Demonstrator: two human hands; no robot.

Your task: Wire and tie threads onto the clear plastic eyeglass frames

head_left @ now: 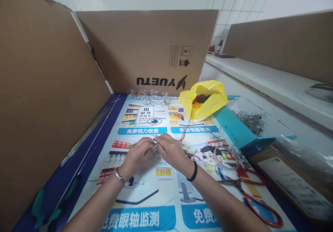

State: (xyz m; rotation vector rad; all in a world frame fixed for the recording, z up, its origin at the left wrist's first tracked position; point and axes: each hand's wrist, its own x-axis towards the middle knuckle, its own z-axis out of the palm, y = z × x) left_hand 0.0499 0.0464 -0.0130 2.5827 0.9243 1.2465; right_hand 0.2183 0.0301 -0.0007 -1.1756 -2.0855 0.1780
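My left hand (139,154) and my right hand (173,152) meet over the middle of the printed sheet (166,193). Both have thumb and fingers pinched together on a small silvery, wire-like piece (155,148). The fingers cover most of it, so its exact kind does not show. Right of my hands, thin red and green wires (185,134) run down from a yellow bag (208,105) that gapes open with coloured things inside. Along the back of the sheet lies a tangled heap of similar silvery, clear bits (151,94).
Red-handled scissors (249,185) and a tape roll (226,158) lie to the right. Teal-handled pliers (56,211) rest at the lower left. A teal box (231,126) with dark wire scraps (251,122) stands by a parcel (288,180). Cardboard walls (145,44) rise behind and left.
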